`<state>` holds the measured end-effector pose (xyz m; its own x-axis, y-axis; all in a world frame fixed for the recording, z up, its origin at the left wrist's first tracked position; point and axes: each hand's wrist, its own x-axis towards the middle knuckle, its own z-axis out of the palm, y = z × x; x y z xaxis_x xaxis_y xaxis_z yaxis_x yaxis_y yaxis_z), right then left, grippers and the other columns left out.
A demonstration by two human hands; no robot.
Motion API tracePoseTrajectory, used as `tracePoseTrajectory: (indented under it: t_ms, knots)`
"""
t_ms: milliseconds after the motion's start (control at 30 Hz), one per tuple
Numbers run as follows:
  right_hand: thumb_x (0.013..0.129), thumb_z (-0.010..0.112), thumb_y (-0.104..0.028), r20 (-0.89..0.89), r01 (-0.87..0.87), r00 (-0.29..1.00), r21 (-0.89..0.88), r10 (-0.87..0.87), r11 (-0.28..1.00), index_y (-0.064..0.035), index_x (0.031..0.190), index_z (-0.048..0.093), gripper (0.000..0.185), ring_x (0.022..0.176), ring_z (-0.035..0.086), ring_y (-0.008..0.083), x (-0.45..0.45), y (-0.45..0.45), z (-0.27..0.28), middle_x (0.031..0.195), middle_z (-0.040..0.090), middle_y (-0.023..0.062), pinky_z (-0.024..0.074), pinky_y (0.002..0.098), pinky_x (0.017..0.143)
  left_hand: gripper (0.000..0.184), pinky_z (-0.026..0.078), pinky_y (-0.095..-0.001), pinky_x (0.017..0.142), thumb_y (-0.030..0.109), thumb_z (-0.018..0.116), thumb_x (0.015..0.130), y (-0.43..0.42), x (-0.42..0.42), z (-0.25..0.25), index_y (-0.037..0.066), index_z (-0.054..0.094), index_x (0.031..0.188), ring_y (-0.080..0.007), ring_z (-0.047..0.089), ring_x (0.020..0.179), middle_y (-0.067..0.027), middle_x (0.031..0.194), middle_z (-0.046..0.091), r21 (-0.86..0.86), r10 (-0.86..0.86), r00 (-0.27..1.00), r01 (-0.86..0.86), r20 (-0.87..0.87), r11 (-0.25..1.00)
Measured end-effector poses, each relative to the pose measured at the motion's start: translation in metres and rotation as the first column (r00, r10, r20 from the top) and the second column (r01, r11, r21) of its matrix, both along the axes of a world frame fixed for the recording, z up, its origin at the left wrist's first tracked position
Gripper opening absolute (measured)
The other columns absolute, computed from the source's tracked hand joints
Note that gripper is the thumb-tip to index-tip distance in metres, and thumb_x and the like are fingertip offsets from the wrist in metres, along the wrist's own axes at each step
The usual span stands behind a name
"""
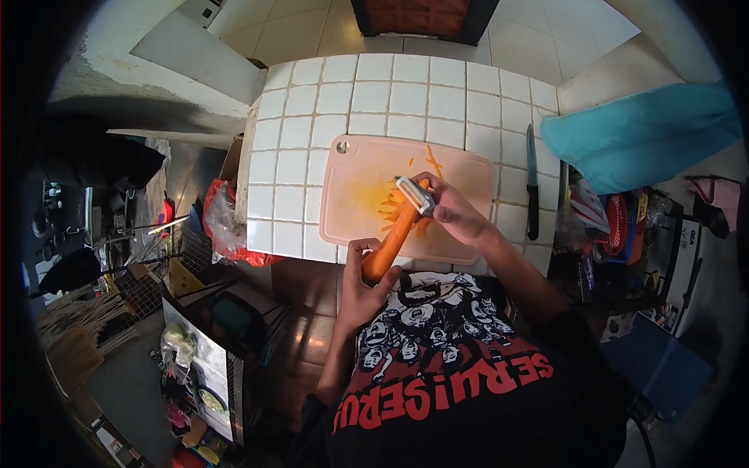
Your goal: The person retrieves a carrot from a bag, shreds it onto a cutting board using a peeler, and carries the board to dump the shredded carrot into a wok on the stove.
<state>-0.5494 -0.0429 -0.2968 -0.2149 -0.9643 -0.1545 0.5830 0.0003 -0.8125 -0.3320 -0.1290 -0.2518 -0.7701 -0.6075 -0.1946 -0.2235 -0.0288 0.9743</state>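
My left hand [363,288] is wrapped round the thick near end of a carrot [395,240], which slants up and away over the cutting board's near edge. In my right hand [459,214] is a peeler [415,196], its blade head lying over the carrot's far end. Under them is a pink cutting board [355,160] with a hole in one corner. Orange carrot peelings [388,209] lie on it beside and beneath the carrot, and a few strips rest farther back. Part of the peeler's handle is hidden by my fingers.
A black-handled knife [532,187] lies right of the board on the white tiled counter [374,97]. A teal cloth [644,136] hangs over the right side. Red and clear plastic bags [226,226] are at the counter's left edge. A wire rack [144,288] stands farther left.
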Motion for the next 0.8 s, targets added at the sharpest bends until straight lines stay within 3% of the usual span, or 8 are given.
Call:
tracePoseTrajectory:
  t_ms: [67, 133, 300, 367, 567, 633, 667, 800]
  knots:
    - [0.074, 0.081, -0.058, 0.069, 0.028, 0.997, 0.008, -0.028, 1.000, -0.0114, 0.122, 0.048, 0.075, 0.087, 0.049, 0.0051, 0.002, 0.001, 0.001, 0.101, 0.053, -0.0032, 0.0437, 0.0230, 0.082, 0.029, 0.044, -0.0228, 0.064, 0.013, 0.063, 0.093, -0.004, 0.002, -0.004, 0.007, 0.043, 0.114, -0.0104, 0.055, 0.077, -0.0086, 0.095, 0.059, 0.388, 0.050, 0.999, -0.039, -0.019, 0.921]
    - [0.065, 0.083, -0.065, 0.179, 0.012, 0.984, 0.050, -0.021, 0.999, -0.0101, 0.128, 0.047, 0.091, 0.098, 0.050, 0.0084, 0.002, 0.004, -0.007, 0.115, 0.051, -0.0011, 0.0424, 0.0249, 0.087, 0.030, 0.044, -0.0227, 0.064, 0.018, 0.061, 0.095, -0.005, -0.002, 0.005, 0.006, 0.044, 0.116, -0.0106, 0.055, 0.076, -0.0083, 0.093, 0.059, 0.488, 0.070, 0.997, -0.045, -0.034, 0.872]
    - [0.066, 0.081, -0.066, 0.170, 0.002, 0.986, -0.001, -0.002, 1.000, -0.0085, 0.132, 0.047, 0.095, 0.098, 0.048, 0.0070, 0.005, 0.003, 0.003, 0.113, 0.051, -0.0015, 0.0422, 0.0243, 0.086, 0.035, 0.044, -0.0232, 0.060, 0.027, 0.055, 0.098, -0.020, -0.001, 0.005, 0.002, 0.050, 0.122, -0.0115, 0.055, 0.072, -0.0114, 0.086, 0.062, 0.715, -0.065, 0.997, 0.067, -0.030, 0.696]
    - [0.066, 0.081, -0.066, 0.125, -0.003, 0.992, 0.003, 0.003, 1.000, -0.0077, 0.134, 0.046, 0.096, 0.098, 0.048, 0.0068, 0.001, 0.001, 0.007, 0.112, 0.052, -0.0015, 0.0421, 0.0246, 0.086, 0.035, 0.043, -0.0219, 0.055, 0.027, 0.053, 0.098, -0.024, 0.005, -0.005, 0.001, 0.055, 0.121, -0.0111, 0.054, 0.065, -0.0080, 0.081, 0.060, 0.851, -0.129, 0.991, 0.101, -0.039, 0.516]
    - [0.080, 0.078, -0.048, -0.219, 0.176, 0.964, 0.097, -0.152, 0.979, -0.0068, 0.121, 0.056, 0.062, 0.093, 0.054, 0.0136, -0.020, 0.004, 0.017, 0.101, 0.061, -0.0001, 0.0418, 0.0317, 0.086, 0.033, 0.035, -0.0181, 0.046, 0.023, 0.049, 0.099, -0.016, 0.000, -0.001, 0.002, 0.055, 0.123, -0.0060, 0.048, 0.056, -0.0011, 0.078, 0.057, 0.544, -0.105, 0.977, -0.014, 0.188, 0.839]
    - [0.083, 0.075, -0.038, -0.897, 0.180, 0.442, 0.057, -0.029, 0.982, -0.0060, 0.102, 0.064, 0.039, 0.091, 0.057, 0.0202, -0.017, 0.009, 0.028, 0.103, 0.062, 0.0041, 0.0396, 0.0359, 0.092, 0.033, 0.034, -0.0182, 0.048, 0.021, 0.050, 0.100, -0.012, -0.005, 0.003, 0.001, 0.055, 0.125, -0.0045, 0.046, 0.057, 0.0005, 0.077, 0.055, 0.544, -0.057, 0.977, -0.066, 0.206, 0.837]
    - [0.078, 0.077, -0.039, -0.953, 0.187, 0.295, -0.017, -0.073, 0.982, -0.0070, 0.086, 0.067, 0.034, 0.089, 0.055, 0.0244, -0.010, 0.009, 0.036, 0.091, 0.060, 0.0055, 0.0382, 0.0385, 0.092, 0.034, 0.033, -0.0182, 0.050, 0.020, 0.051, 0.101, -0.011, -0.006, 0.004, 0.000, 0.054, 0.128, -0.0030, 0.044, 0.058, 0.0021, 0.076, 0.054, 0.542, -0.010, 0.974, -0.118, 0.226, 0.832]
    - [0.072, 0.080, -0.034, -0.996, 0.103, 0.044, -0.075, -0.080, 0.992, -0.0088, 0.078, 0.066, 0.029, 0.087, 0.052, 0.0230, 0.006, 0.007, 0.051, 0.083, 0.053, 0.0041, 0.0365, 0.0383, 0.088, 0.034, 0.031, -0.0187, 0.050, 0.019, 0.053, 0.100, -0.010, -0.009, 0.006, -0.001, 0.055, 0.128, -0.0025, 0.041, 0.058, 0.0037, 0.075, 0.052, 0.516, -0.025, 0.983, -0.075, 0.184, 0.853]
